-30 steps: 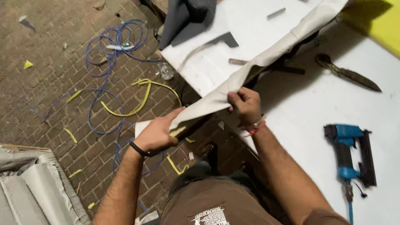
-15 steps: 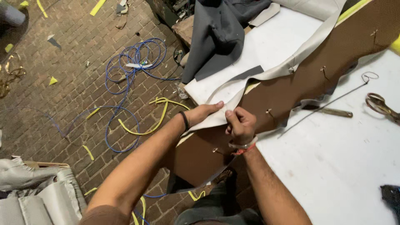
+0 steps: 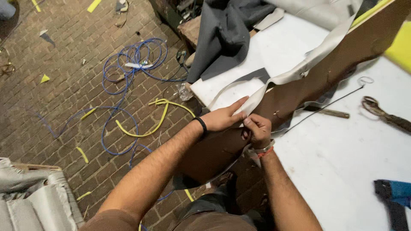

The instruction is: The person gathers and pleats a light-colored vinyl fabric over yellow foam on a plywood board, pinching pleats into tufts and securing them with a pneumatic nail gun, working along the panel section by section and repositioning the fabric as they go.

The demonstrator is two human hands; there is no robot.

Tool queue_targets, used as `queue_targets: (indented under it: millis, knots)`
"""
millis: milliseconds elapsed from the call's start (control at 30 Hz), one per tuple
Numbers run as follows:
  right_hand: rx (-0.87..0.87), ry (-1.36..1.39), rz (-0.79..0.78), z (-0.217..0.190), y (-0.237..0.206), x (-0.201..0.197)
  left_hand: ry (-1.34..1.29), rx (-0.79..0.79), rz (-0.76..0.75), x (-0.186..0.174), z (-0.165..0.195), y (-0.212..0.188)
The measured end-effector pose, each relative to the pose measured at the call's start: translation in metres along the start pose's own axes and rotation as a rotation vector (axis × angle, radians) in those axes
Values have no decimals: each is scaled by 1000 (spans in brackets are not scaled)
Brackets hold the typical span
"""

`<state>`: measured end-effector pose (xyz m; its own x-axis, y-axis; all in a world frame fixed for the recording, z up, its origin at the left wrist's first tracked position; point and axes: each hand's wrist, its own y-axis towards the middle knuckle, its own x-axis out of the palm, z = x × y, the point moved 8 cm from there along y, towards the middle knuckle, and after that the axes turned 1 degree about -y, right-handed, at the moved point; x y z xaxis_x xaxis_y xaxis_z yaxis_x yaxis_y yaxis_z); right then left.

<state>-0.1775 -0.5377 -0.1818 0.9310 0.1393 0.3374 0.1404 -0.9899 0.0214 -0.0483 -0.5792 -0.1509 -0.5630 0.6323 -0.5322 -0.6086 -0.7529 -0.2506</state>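
A long brown board [image 3: 325, 72] lies tilted across the edge of a white table [image 3: 342, 158], with pale grey fabric [image 3: 299, 70] wrapped along its upper edge. My left hand [image 3: 222, 117], a black band on its wrist, presses flat on the fabric's end at the board's near part. Just to its right, my right hand [image 3: 257, 128], with a red and white wristband, pinches the same fabric edge against the board. Both hands touch each other there.
A blue staple gun [image 3: 394, 201] lies at the table's lower right, and scissors [image 3: 385, 113] with a thin wire hook [image 3: 329, 102] at the right. Dark grey cloth [image 3: 222, 38] drapes at the top. Blue hose [image 3: 128, 68] and yellow strips [image 3: 158, 119] litter the brick floor; grey cushions [image 3: 30, 201] lower left.
The view has drifted left and closer. My left hand moved up from the fabric's lower corner to meet my right hand on the board's edge, and the fabric now sits folded over the board.
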Motion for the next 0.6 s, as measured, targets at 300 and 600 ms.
queue_targets:
  millis: [300, 600]
  knots:
    - [48, -1093, 642, -80, -158, -190, 359, -211, 151, 2, 32, -16]
    - [503, -1609, 931, -143, -301, -324, 407, -191, 173, 9, 69, -29]
